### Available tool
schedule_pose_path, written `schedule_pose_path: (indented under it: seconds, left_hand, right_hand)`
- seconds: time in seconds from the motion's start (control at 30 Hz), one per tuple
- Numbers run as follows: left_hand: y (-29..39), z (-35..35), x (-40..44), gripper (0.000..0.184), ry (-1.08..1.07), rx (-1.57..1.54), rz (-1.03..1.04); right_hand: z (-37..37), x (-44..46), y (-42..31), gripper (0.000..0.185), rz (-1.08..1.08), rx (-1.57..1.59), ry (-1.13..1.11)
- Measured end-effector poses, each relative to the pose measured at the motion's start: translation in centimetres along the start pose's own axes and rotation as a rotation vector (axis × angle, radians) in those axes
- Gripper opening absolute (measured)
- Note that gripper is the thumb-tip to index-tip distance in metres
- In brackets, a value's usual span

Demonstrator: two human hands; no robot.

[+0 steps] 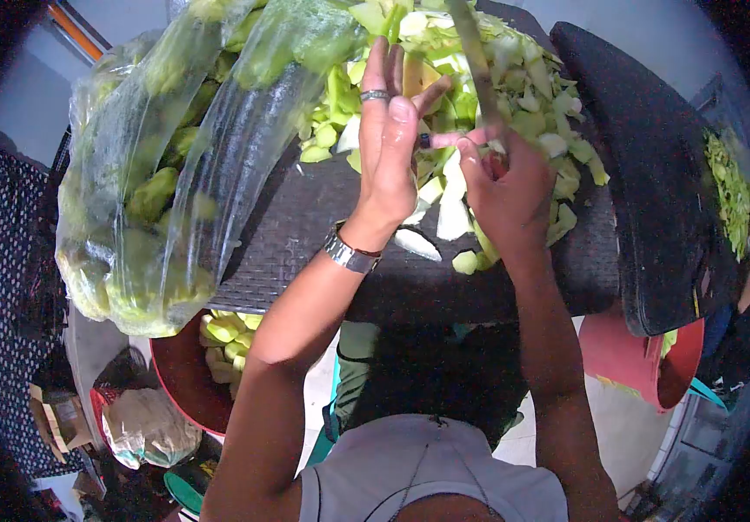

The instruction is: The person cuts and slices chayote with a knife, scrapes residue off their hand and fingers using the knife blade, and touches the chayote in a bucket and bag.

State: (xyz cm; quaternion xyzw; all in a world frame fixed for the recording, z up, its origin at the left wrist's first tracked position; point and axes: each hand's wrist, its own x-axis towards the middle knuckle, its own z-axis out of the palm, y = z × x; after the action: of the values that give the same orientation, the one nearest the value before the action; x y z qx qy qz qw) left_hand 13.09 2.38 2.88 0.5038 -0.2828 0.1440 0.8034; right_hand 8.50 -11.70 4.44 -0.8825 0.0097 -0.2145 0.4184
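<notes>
My left hand (390,139) is raised over the cut pieces, its fingers stretched out and apart, with a ring on one finger and a metal watch at the wrist. Close to its fingertips lies a pale yellow-green cut piece (420,80); whether they touch is unclear. My right hand (514,187) is closed around the handle of a knife (476,65), whose long blade points up and away. Around both hands spreads a heap of pale green peelings and slices (527,83), of a fruit or vegetable I cannot identify. White-fleshed slices (454,209) lie below the hands.
The dark woven tabletop (305,235) carries a clear plastic bag (144,200) full of green produce at left. Beneath its edge stands a red tub (175,365) with peeled pieces. A red bucket (623,357) and a dark chair back (627,174) are at right.
</notes>
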Motion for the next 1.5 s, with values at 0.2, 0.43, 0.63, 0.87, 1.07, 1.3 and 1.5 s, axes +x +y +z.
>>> schedule_pose_path:
  seconds: [0.2,0.43,0.63,0.87,1.07,1.3,1.5]
  left_hand:
    - [-0.1,0.2,0.1,0.094,0.007,-0.077,-0.011]
    - [0.7,0.4,0.3,0.094,0.052,-0.102,-0.124]
    - [0.2,0.2,0.2,0.100,0.007,-0.137,-0.058]
    - [-0.3,-0.2,-0.1,0.110,-0.128,0.213,0.157]
    - [0.6,0.9,-0.1,0.105,-0.027,0.051,0.004]
    - [1.4,1.0,0.5,0.102,0.122,-0.120,-0.138]
    - [1.2,0.2,0.9,0.106,0.168,-0.248,-0.242]
  right_hand:
    - [-0.3,0.2,0.5,0.023,-0.063,-0.028,0.014]
    - [-1.5,0.7,0.1,0.019,0.072,0.118,-0.023]
    - [-1.5,0.5,-0.3,0.020,0.009,0.061,-0.071]
    - [-0.9,1.1,0.6,0.021,-0.212,-0.092,-0.097]
    - [-0.9,1.3,0.7,0.024,-0.071,-0.089,-0.040]
    - [-3.5,-0.1,2.1,0.035,0.022,-0.113,-0.082]
    - [-3.9,-3.0,-0.1,0.033,0.056,0.009,-0.297]
